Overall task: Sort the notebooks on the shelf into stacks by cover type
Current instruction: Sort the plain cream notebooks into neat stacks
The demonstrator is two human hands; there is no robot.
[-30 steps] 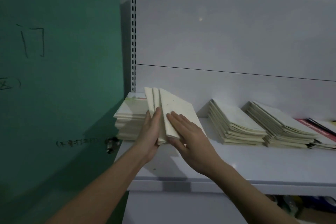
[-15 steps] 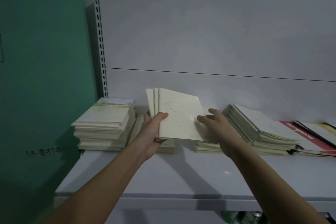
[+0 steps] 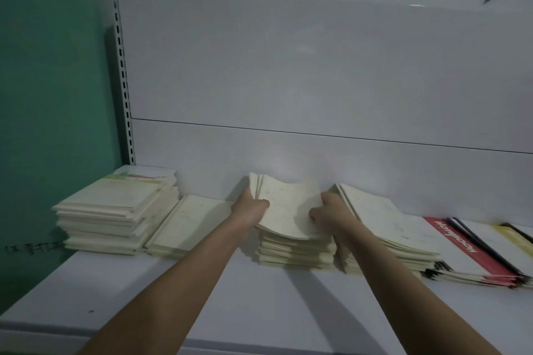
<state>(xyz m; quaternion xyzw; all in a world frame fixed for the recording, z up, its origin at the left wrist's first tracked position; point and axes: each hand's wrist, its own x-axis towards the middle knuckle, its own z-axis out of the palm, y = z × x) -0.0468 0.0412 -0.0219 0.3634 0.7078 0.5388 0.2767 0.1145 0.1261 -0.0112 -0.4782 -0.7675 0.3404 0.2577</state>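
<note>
Read white lettering, seemingly "NOTEBOOK", on the red-banded cover [image 3: 458, 245] near the shelf's right edge; dark handwriting on green wall [image 3: 31, 249] stayed illegible.

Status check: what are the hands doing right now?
Left hand and right hand both grip a bent bundle of cream notebooks. It sits over the middle stack. Nothing in the way.

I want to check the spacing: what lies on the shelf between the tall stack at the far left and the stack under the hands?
In the head view, a low leaning stack of cream notebooks lies there.
</note>
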